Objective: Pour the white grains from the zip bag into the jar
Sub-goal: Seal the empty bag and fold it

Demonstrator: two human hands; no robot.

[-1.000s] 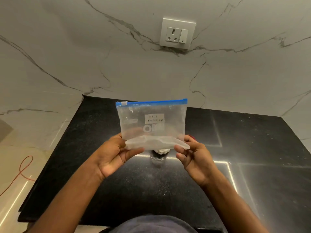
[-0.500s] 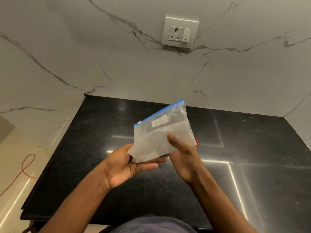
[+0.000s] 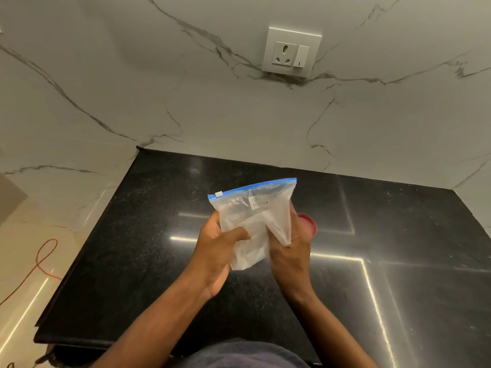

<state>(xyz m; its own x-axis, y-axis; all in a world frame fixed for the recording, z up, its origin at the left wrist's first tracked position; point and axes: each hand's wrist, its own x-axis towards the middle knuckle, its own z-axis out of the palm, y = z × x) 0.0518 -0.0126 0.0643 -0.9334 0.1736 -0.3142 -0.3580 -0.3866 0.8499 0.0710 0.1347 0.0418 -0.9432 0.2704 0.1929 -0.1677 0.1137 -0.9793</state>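
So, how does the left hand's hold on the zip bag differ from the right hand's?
The left hand grips the zip bag from the left, its thumb pressed across the front; the right hand holds the right side, with its fingers behind the plastic. The left hand shows its palm side, the right hand its back. Both hold the bag's lower half, above the counter.

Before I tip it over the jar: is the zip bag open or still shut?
Shut, it seems: the bag's blue zip runs as one unbroken strip, slider at its left end.
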